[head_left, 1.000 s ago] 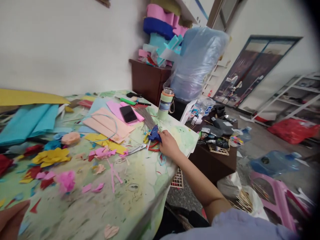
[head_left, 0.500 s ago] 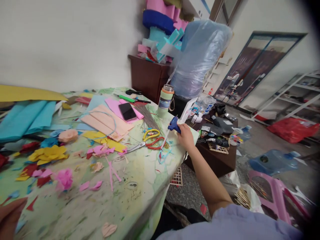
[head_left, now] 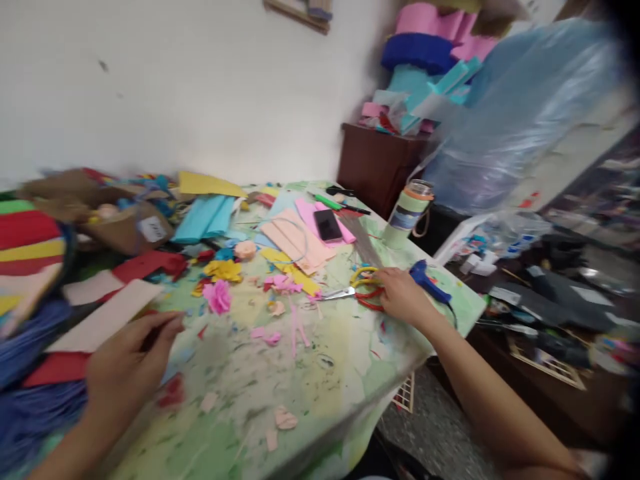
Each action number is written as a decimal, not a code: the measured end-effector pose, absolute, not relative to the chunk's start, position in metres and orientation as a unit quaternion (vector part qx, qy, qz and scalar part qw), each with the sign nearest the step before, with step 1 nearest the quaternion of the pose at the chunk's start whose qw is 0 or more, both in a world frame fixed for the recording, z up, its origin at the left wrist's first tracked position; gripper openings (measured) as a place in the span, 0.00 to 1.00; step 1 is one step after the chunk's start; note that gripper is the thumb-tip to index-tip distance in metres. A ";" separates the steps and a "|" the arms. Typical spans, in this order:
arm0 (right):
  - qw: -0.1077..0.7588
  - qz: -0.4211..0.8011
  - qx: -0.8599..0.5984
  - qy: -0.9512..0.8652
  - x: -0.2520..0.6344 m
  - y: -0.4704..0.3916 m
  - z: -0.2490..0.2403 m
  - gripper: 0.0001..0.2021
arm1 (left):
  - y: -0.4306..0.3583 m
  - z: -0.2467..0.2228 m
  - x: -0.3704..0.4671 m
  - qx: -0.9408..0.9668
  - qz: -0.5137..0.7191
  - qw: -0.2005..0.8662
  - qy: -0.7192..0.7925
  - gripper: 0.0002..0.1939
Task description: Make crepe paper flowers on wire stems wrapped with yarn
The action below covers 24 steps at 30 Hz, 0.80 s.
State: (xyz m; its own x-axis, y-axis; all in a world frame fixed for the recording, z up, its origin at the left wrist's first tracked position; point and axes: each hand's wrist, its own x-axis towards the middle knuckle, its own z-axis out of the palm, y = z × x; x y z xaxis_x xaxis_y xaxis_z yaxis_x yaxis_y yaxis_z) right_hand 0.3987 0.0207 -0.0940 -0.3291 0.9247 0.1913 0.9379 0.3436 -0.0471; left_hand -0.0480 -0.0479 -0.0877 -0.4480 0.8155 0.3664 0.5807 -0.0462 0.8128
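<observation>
My right hand (head_left: 404,295) has its fingers at the yellow and red handles of a pair of scissors (head_left: 341,293), whose blades lie on the table pointing left. Just right of that hand rests a blue glue gun (head_left: 431,283) with a dark cord. My left hand (head_left: 131,360) hovers over the near left of the table, thumb and fingers pinched together; whether anything is between them I cannot make out. Beside it lies a pale strip of paper (head_left: 107,319). A pink crepe paper flower (head_left: 218,297) and a yellow flower (head_left: 223,270) sit beyond it.
A phone (head_left: 327,225) lies on folded pink and peach paper. An open-topped bottle (head_left: 407,212) stands at the far right of the table. Paper scraps are scattered over the tablecloth (head_left: 300,387). At far left is a cardboard box (head_left: 133,227); at right, a cluttered brown surface (head_left: 530,380).
My right hand has let go of the glue gun, now lying on the table, and moved to the scissors' handles. My left hand has come further into view. The view has turned left.
</observation>
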 end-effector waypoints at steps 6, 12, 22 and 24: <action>0.044 -0.007 -0.550 -0.834 0.383 0.041 -0.102 0.20 | -0.046 -0.082 -0.046 0.346 0.659 0.395 0.539 0.09; 0.009 -0.013 -0.558 -0.830 0.381 0.041 -0.087 0.15 | -0.040 -0.081 -0.048 0.217 0.663 0.535 0.477 0.06; -0.141 -0.079 -0.603 -0.781 0.389 0.038 -0.052 0.23 | -0.038 -0.075 -0.050 0.106 0.624 0.608 0.478 0.06; -0.136 -0.073 -0.599 -0.786 0.395 0.037 -0.044 0.25 | -0.038 -0.076 -0.051 0.100 0.619 0.609 0.485 0.05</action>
